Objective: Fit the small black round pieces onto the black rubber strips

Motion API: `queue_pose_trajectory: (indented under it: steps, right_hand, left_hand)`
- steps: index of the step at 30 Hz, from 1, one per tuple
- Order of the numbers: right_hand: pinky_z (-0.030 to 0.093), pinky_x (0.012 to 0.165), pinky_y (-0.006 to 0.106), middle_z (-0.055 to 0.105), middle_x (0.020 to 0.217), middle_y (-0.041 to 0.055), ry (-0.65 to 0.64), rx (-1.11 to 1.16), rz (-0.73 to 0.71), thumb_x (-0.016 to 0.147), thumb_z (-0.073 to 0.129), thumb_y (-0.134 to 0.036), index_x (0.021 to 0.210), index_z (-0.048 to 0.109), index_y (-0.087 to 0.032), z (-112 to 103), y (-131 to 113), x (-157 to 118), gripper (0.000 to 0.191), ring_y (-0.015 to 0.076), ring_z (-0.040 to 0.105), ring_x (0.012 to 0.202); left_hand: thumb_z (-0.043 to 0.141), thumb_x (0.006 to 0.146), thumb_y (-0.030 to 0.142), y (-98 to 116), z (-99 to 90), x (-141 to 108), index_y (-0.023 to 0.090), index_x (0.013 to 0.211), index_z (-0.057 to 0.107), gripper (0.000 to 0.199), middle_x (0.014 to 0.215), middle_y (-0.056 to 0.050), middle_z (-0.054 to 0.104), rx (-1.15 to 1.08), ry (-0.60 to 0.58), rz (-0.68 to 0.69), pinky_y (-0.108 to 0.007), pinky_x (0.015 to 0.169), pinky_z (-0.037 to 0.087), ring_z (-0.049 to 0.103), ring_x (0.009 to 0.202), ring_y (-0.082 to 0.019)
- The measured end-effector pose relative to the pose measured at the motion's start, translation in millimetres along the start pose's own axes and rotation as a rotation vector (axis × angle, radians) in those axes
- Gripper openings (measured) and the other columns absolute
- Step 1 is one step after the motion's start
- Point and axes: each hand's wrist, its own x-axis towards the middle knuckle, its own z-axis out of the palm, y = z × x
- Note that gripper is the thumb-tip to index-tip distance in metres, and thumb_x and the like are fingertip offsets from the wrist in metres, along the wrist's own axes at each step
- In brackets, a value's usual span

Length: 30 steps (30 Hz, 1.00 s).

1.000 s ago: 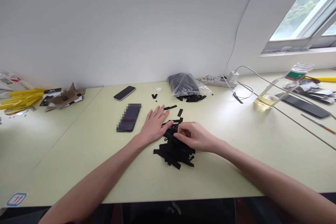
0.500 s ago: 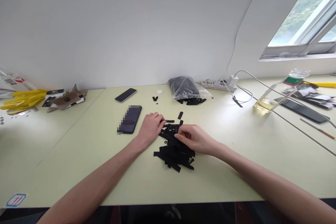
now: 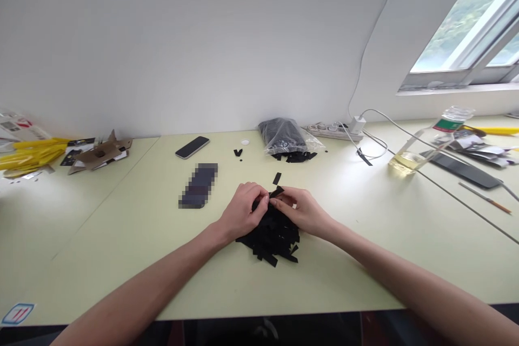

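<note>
Fingertips nearly touching, my two hands meet over the top of a pile of black strips on the pale green table. My left hand is closed in a pinch at the upper left of the pile; what it grips is too small to make out. My right hand pinches a short black strip that slants up between the hands. One loose strip lies just beyond them. The fingers cover the upper part of the pile.
Two phones lie left of the pile. Behind stand a plastic bag of black pieces and a power strip. At right are a tilted-looking bottle, a dark device and cables; at left, yellow items and cardboard.
My left hand has moved right and slightly nearer, up to my right hand. A black strip now sticks up between my fingers. The view has shifted slightly.
</note>
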Motion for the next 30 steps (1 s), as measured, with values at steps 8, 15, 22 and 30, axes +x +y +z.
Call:
queue_pose_trajectory:
  steps: [8,15,22,30]
  right_hand:
    - [0.046,0.061,0.028,0.064,0.076,0.003,-0.019,0.156,0.059,0.098,0.054,-0.046,0.081,0.062,-0.017,0.1,-1.5,-0.9,0.035,0.015,0.058,0.067]
    - [0.046,0.061,0.028,0.065,0.074,0.0041,0.025,0.066,0.051,0.1,0.05,-0.043,0.077,0.062,-0.017,-0.8,-2.5,-1.7,0.037,0.0155,0.058,0.066]
    - [0.039,0.058,0.027,0.064,0.072,0.003,0.077,-0.084,-0.026,0.099,0.049,-0.033,0.075,0.061,-0.018,3.8,-2.4,-3.7,0.031,0.0151,0.055,0.065]
    - [0.036,0.055,0.027,0.062,0.069,0.0037,0.114,-0.089,-0.035,0.098,0.048,-0.034,0.072,0.057,-0.018,8.2,-2.8,-4.3,0.032,0.0156,0.051,0.063]
  left_hand:
    - [0.056,0.098,0.025,-6.2,1.7,-1.3,0.022,0.112,0.059,0.014,0.095,-0.003,0.065,0.113,0.04,0.09,-0.036,0.087,0.046,0.061,0.089,-0.019]
    - [0.05,0.104,0.03,-13.3,2.1,-2.2,0.023,0.106,0.069,0.02,0.101,-0.006,0.071,0.171,0.027,0.154,-0.038,0.09,0.048,0.063,0.095,-0.021]
    - [0.052,0.102,0.026,-11.2,0.0,-1.4,0.02,0.097,0.07,0.02,0.094,-0.005,0.073,0.229,0.033,0.237,-0.036,0.086,0.049,0.061,0.088,-0.019]
    - [0.052,0.099,0.019,-7.9,2.0,-0.1,0.021,0.09,0.069,0.019,0.091,-0.005,0.073,0.222,0.09,0.224,-0.035,0.085,0.051,0.062,0.087,-0.019]
